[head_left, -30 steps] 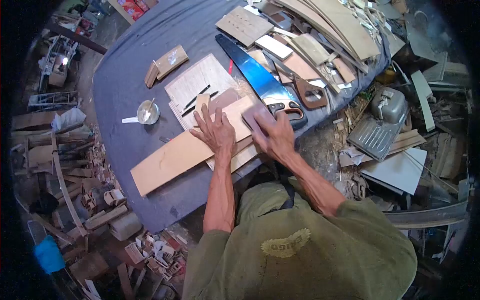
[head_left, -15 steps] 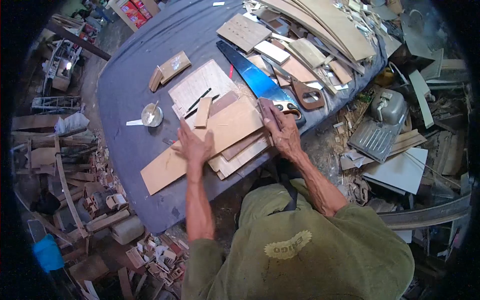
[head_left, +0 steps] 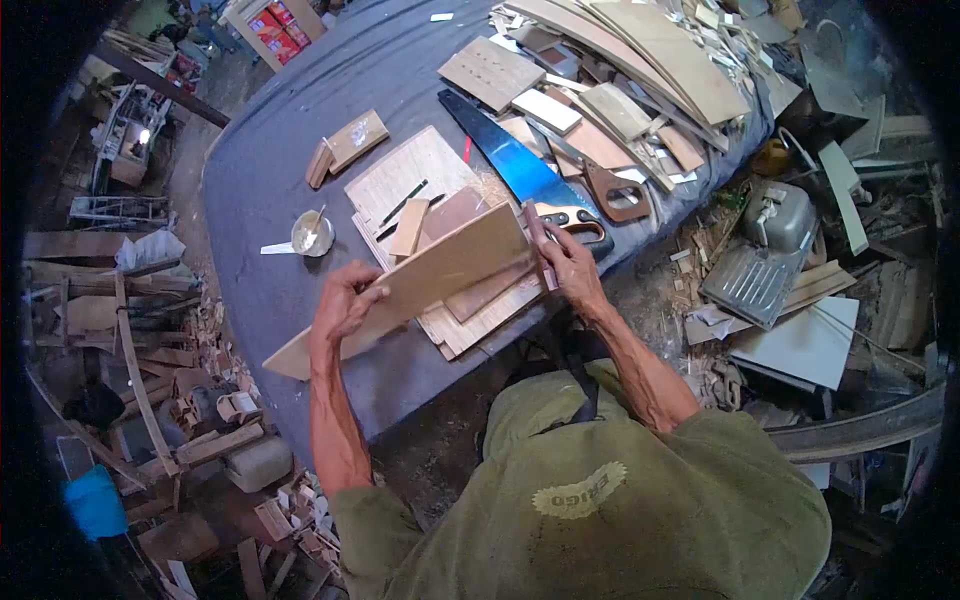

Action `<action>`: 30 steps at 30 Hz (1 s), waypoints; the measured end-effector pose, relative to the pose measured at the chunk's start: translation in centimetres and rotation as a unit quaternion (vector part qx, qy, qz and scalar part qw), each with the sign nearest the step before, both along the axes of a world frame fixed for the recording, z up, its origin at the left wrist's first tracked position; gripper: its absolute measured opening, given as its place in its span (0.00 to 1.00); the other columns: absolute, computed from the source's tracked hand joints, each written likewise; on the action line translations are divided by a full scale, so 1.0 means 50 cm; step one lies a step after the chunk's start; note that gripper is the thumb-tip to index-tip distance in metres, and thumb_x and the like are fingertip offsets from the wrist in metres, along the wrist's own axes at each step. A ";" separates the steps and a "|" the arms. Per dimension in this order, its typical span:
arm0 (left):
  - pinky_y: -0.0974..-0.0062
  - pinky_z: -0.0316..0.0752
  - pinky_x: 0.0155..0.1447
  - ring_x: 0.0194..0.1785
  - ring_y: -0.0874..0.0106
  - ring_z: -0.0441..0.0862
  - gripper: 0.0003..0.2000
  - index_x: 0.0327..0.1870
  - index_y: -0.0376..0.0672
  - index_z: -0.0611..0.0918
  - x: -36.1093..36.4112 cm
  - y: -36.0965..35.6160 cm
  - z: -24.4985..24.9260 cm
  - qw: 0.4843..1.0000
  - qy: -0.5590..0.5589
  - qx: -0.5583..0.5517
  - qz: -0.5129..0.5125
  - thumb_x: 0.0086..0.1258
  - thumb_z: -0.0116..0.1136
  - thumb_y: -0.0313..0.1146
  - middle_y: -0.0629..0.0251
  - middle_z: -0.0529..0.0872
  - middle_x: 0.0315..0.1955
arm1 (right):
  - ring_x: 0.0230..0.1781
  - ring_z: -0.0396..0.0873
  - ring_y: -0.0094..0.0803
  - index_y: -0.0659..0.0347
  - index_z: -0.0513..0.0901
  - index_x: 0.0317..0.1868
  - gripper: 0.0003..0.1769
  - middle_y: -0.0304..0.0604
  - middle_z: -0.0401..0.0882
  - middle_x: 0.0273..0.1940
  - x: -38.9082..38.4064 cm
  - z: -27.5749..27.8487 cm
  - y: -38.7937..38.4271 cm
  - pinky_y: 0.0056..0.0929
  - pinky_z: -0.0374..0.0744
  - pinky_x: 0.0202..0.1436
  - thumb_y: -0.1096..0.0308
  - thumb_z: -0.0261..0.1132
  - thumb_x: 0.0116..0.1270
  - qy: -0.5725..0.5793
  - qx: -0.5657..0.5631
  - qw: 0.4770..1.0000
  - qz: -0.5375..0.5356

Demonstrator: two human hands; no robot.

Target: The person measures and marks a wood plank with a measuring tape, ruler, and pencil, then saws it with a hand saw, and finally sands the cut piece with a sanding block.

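Note:
My left hand grips the upper edge of a long light wooden board, which is tilted up on its long edge. At the board's right end, my right hand holds a narrow brown wooden block against it. Beneath lie a pale wooden panel and a brown piece. A small wooden strip and a dark pencil rest there, left of the board's middle. The blue saw lies just beyond my right hand.
On the dark cloth-covered table stand a small cup with a stick and a two-piece wooden block. A brown-handled saw lies beside a pile of wood offcuts at the back right. A metal sink sits off the table.
The long board has tipped from lying flat to standing on edge. My left hand has moved left and closed on its edge. My right hand stays at the board's right end with the block.

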State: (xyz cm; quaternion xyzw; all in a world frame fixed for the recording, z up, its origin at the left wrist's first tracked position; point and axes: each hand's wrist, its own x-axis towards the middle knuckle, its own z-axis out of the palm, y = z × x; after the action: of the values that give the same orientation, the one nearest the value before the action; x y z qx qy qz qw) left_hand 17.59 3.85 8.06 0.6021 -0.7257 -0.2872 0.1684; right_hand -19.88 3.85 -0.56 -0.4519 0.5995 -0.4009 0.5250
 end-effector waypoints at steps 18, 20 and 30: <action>0.45 0.66 0.68 0.68 0.51 0.72 0.21 0.55 0.37 0.77 -0.175 0.149 -0.171 0.954 -0.200 -0.223 0.013 0.58 0.63 0.22 0.53 0.75 0.60 | 0.42 0.80 0.27 0.58 0.79 0.70 0.28 0.42 0.84 0.42 -0.084 -0.032 -0.032 0.28 0.78 0.50 0.55 0.63 0.75 -0.015 -0.049 0.999 -0.008; 0.41 0.64 0.71 0.71 0.52 0.70 0.24 0.57 0.39 0.75 -0.178 0.139 -0.169 0.959 -0.228 -0.170 0.021 0.56 0.64 0.21 0.56 0.73 0.63 | 0.43 0.81 0.34 0.56 0.79 0.70 0.31 0.47 0.83 0.42 -0.092 -0.039 -0.033 0.34 0.78 0.52 0.50 0.65 0.73 -0.005 -0.035 0.999 0.009; 0.31 0.61 0.74 0.78 0.57 0.62 0.32 0.65 0.46 0.72 -0.209 0.097 -0.077 0.952 -0.292 0.082 0.051 0.58 0.73 0.28 0.61 0.68 0.70 | 0.51 0.78 0.54 0.46 0.78 0.71 0.33 0.59 0.73 0.50 -0.084 0.033 -0.031 0.51 0.78 0.56 0.44 0.66 0.68 0.263 -0.132 0.953 0.068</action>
State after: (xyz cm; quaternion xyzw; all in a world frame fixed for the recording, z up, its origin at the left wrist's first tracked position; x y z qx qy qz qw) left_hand 7.12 8.71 4.20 0.7079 -0.6851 -0.1487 -0.0861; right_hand -24.07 2.32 1.10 -0.6464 0.6260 -0.3064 0.3105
